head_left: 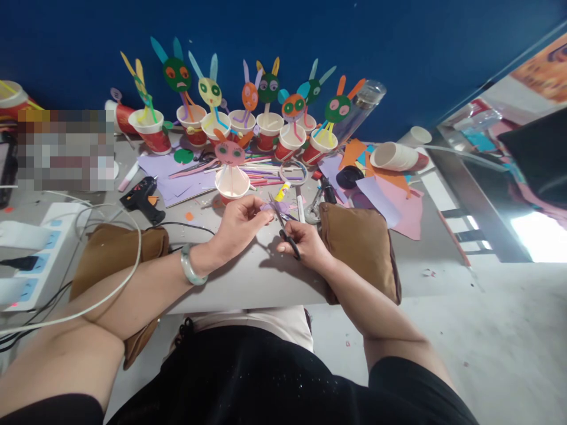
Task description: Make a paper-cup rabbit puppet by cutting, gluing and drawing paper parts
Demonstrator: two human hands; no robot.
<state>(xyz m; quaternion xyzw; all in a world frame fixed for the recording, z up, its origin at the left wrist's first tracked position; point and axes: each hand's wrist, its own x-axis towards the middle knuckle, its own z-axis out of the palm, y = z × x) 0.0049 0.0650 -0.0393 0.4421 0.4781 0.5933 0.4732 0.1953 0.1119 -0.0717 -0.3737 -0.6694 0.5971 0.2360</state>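
My right hand (305, 241) is closed around the dark handles of a pair of scissors (283, 227), whose blades point up and away from me. Close by on the left, my left hand (237, 227) pinches its thumb and fingers together. Purple paper (267, 207) shows just beyond those fingertips, but I cannot tell whether it is in the pinch. Behind my left hand stands a paper cup (233, 182) bearing a pink paper animal face (230, 153) with orange ears. A yellow glue tube (282, 192) and a marker (300, 203) lie past the scissors.
Several cups with paper rabbit figures (210, 93) line the blue wall. A black glue gun (144, 198) lies left, beside a white power strip (48, 248) with cables. Brown cushions (361, 245) flank my arms. Stacked cups (394, 157) and coloured paper (401, 206) lie right.
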